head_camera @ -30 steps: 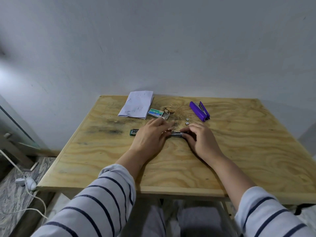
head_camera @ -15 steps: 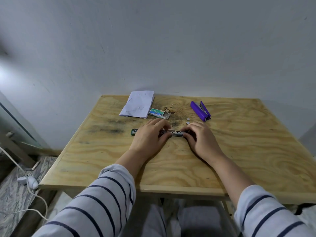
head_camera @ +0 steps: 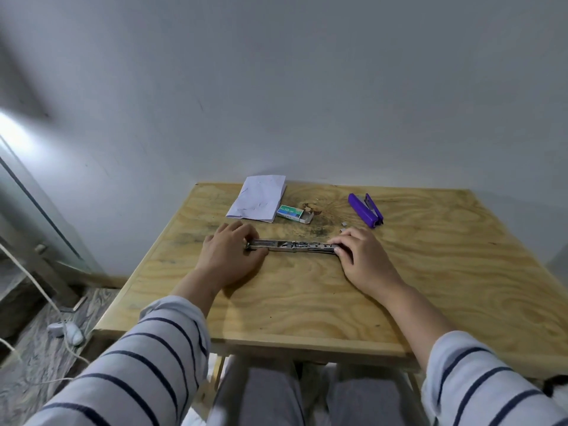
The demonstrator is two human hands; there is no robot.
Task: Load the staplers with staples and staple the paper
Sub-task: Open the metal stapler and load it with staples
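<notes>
A dark metal stapler (head_camera: pixel 292 245) lies unfolded flat across the middle of the wooden table (head_camera: pixel 307 296), its staple channel facing up. My left hand (head_camera: pixel 230 256) grips its left end and my right hand (head_camera: pixel 361 256) holds its right end. Behind it, a purple stapler (head_camera: pixel 365 209) lies on its side at the back right. A folded white paper (head_camera: pixel 257 198) rests at the back edge, with an opened staple box (head_camera: pixel 293 213) right beside it. A few loose staple bits (head_camera: pixel 345 226) lie just behind my right hand.
A grey wall rises directly behind the table. On the patterned floor at the left lie a white cable and a small white plug-like object (head_camera: pixel 66 332). A glass panel frame stands at the far left.
My left hand slid left along the stapler to its far end, uncovering the long metal channel. The right hand stayed at the right end.
</notes>
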